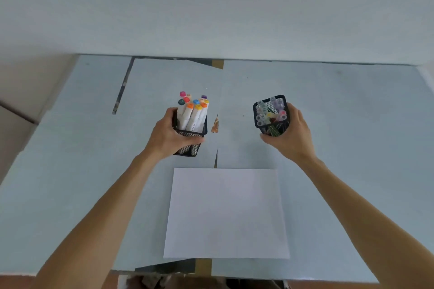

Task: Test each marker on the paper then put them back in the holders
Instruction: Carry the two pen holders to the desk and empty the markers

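A blank white sheet of paper (pixel 226 213) lies on the table near me. Beyond it, my left hand (pixel 168 134) grips a black mesh holder (pixel 190 142) packed with several white markers (pixel 191 110) with coloured caps. My right hand (pixel 291 134) wraps around a second black mesh holder (pixel 270 101) that holds several clear-capped pens (pixel 267 114). Both holders tilt slightly toward me. I cannot tell whether they rest on the table or are lifted.
The table (pixel 352 124) is covered with pale blue sheets whose seams show dark gaps (pixel 123 87) at the back left and down the middle. A plain wall rises behind the table. The floor shows at the left.
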